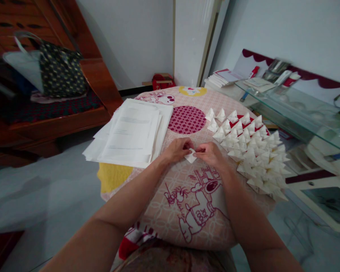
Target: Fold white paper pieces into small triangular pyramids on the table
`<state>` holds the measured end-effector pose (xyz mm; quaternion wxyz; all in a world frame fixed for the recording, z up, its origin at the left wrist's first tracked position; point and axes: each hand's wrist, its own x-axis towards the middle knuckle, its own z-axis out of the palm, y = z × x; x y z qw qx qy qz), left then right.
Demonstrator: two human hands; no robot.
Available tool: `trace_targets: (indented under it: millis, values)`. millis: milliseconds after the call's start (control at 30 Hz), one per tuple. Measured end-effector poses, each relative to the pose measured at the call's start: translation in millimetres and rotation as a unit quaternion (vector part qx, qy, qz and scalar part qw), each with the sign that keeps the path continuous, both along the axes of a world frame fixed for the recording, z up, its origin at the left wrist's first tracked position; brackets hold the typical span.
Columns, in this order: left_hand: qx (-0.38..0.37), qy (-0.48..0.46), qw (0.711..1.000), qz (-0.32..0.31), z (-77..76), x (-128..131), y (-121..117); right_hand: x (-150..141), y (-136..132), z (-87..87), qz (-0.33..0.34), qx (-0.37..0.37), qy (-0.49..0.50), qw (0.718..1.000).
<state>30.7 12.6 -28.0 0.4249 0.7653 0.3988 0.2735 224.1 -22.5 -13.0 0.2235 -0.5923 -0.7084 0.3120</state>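
Note:
A small folded piece of white paper (190,157) is held just above the patterned tablecloth, near the middle of the round table. My left hand (179,148) pinches its left side between thumb and fingers. On the opposite side, my right hand (209,152) grips the paper with its fingertips. The exact folds under the fingers are hidden. To the right stand many folded white paper pieces (251,151) with pointed tips, crowded together in rows. Left of my hands lies a stack of printed paper sheets (130,130).
A glass shelf (294,107) holding cups and papers runs along the right side. A wooden bench (98,81) with a dark patterned bag (62,70) on it stands at the left. Under the cloth's left edge is a yellow patch (113,177).

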Motion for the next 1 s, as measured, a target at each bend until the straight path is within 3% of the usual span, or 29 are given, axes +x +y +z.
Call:
trace_targets:
  millis: [167,333,700,1000]
  values:
    - [-0.144,-0.166,0.975,-0.007,-1.5,-3,2,2,-1,-2.4,0.036,-0.123,0.158,0.979]
    - [-0.211,-0.221,0.952,-0.001,1.5,-3,-1,-3,-3,-11.1,0.009,-0.166,0.278,0.946]
    - [-0.222,-0.148,0.963,-0.042,5.9,-6,-3,-14,-8,-5.5,-0.073,-0.111,0.282,0.950]
    - [-0.183,-0.158,0.970,-0.008,6.0,3,-8,-14,-8,-7.4,-0.057,-0.112,0.265,0.956]
